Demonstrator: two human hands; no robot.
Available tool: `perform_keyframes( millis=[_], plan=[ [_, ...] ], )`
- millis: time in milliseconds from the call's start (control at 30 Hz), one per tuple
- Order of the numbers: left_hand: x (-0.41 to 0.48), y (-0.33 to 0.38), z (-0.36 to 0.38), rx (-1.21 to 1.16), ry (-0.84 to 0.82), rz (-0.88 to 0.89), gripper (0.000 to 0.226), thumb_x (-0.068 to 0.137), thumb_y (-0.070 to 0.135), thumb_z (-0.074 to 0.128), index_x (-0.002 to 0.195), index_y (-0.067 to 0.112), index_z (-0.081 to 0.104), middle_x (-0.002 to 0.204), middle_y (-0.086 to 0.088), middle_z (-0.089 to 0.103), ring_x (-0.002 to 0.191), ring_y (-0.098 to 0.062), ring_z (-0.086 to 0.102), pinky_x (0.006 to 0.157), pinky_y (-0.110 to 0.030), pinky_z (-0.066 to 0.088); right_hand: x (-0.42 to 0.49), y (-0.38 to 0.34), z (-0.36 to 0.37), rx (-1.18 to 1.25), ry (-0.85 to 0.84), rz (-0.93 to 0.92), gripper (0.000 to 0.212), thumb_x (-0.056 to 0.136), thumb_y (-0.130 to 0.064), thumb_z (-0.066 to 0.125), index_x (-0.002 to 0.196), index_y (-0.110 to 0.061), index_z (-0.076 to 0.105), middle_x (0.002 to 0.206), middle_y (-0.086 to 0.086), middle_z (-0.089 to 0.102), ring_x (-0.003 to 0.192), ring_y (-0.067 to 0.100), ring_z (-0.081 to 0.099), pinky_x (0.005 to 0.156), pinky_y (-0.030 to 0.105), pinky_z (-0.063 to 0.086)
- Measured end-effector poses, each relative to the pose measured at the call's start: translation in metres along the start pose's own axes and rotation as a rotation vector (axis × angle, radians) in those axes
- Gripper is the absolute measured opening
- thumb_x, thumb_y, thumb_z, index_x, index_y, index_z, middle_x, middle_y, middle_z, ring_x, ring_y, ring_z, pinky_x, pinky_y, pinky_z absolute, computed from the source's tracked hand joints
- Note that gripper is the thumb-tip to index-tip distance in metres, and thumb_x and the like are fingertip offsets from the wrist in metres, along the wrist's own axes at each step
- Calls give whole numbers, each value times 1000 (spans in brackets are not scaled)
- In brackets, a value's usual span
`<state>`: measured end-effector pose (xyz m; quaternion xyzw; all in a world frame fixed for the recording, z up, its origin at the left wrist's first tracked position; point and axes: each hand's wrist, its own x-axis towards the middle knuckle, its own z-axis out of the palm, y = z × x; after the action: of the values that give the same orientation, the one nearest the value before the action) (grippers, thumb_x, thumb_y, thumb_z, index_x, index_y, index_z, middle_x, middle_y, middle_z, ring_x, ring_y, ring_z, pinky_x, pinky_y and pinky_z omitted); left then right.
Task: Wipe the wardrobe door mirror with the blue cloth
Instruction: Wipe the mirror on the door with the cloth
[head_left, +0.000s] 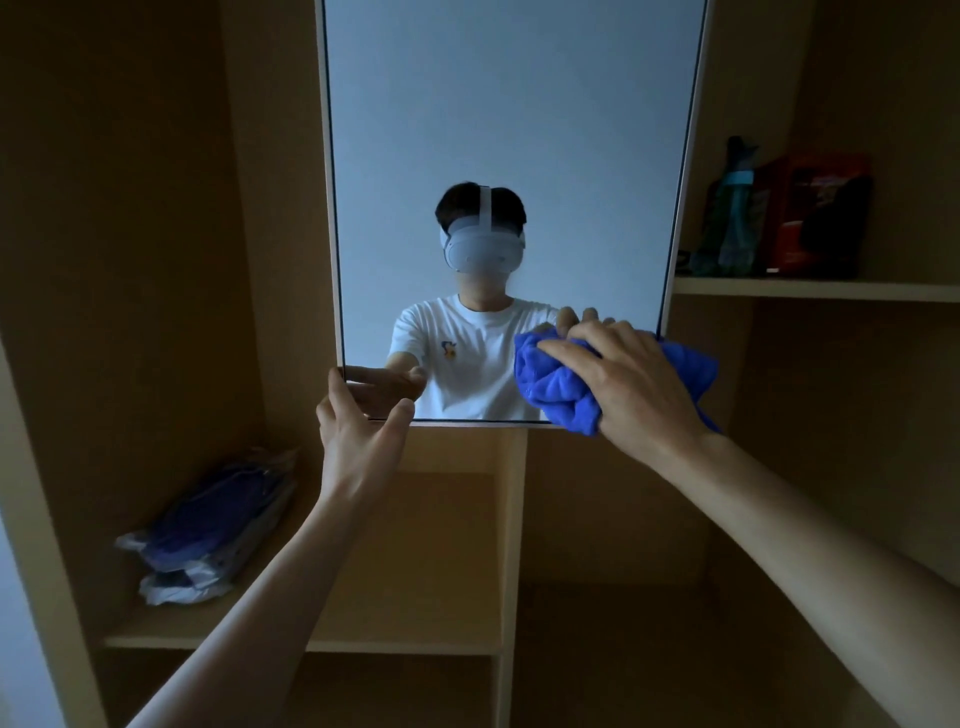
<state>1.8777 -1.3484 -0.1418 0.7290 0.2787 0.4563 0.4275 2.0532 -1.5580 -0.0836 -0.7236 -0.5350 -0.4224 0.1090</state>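
Our left hand (358, 434) pinches the tall glass mirror (509, 130) at lower left; our right hand (626, 374), gripping the crumpled blue cloth (556, 389), should sweep upward.

Your mirror (509, 130) is smooth, glossy glass with a thin pale edge. The blue cloth (561, 384) looks soft and fuzzy, a plush matt fabric. The shelf boards (810, 288) are matt, wood-look panels. The packets (208, 525) wear shiny, crinkled plastic wrap.
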Motion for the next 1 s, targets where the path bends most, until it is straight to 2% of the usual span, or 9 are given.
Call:
perform_keyframes(
  millis=[67, 233, 367, 533, 633, 767, 900, 1000],
  plan=[
    [0, -1, -1, 2, 3, 5, 90, 98, 36, 63, 164, 23, 3, 165, -10, 17, 150, -32, 27, 115, -49, 34, -16, -1, 8, 1, -46, -30, 48, 93, -9, 55, 140, -18, 57, 129, 10, 56, 104, 32, 54, 88, 51, 45],
    [-3, 0, -2, 12, -12, 14, 90, 99, 37, 62, 164, 24, 2, 166, -9, 14, 149, -34, 28, 114, -49, 34, -35, -2, 16, 60, -115, -61, 50, 94, -8, 58, 143, -18, 55, 129, 10, 57, 102, 32, 55, 83, 52, 46],
    [-4, -1, -4, 33, -43, 17, 92, 99, 37, 63, 164, 24, -2, 168, -9, 10, 151, -34, 26, 115, -50, 34, -30, 5, 9, 53, -123, -52, 44, 101, -14, 53, 145, -20, 52, 132, 10, 55, 106, 31, 53, 89, 51, 45],
    [-3, 0, -6, 30, -32, 16, 91, 99, 36, 63, 164, 22, 0, 165, -10, 15, 149, -32, 27, 114, -48, 34, -11, 27, -18, -42, 9, 40, 52, 93, -7, 59, 143, -17, 54, 126, 10, 56, 104, 32, 54, 90, 49, 46],
    [-3, 0, -2, 30, -8, 14, 90, 99, 36, 62, 164, 22, 1, 164, -11, 16, 149, -33, 28, 114, -49, 34, -2, 43, -35, -79, 71, 76, 47, 94, -14, 55, 141, -13, 56, 120, 12, 57, 101, 34, 55, 87, 49, 46],
    [-3, 0, 4, 32, 25, 21, 91, 99, 35, 62, 164, 21, 0, 165, -11, 15, 150, -33, 25, 115, -50, 33, -8, 47, -35, -93, 115, 83, 41, 99, -16, 59, 140, -10, 56, 115, 12, 58, 98, 33, 56, 85, 49, 47],
    [-3, -5, 6, 37, 33, 35, 92, 98, 33, 64, 164, 21, 0, 165, -11, 15, 150, -33, 23, 117, -53, 32, -32, 41, -10, -87, 99, 146, 49, 93, -13, 68, 140, -12, 56, 119, 10, 59, 97, 30, 57, 86, 45, 47],
    [-2, -8, 6, 47, 46, 37, 92, 97, 32, 64, 164, 21, 2, 164, -11, 17, 149, -33, 26, 116, -52, 34, -55, 32, 9, -56, 70, 147, 48, 93, -13, 67, 139, -11, 57, 120, 10, 60, 101, 31, 58, 89, 44, 48]
  ],
)
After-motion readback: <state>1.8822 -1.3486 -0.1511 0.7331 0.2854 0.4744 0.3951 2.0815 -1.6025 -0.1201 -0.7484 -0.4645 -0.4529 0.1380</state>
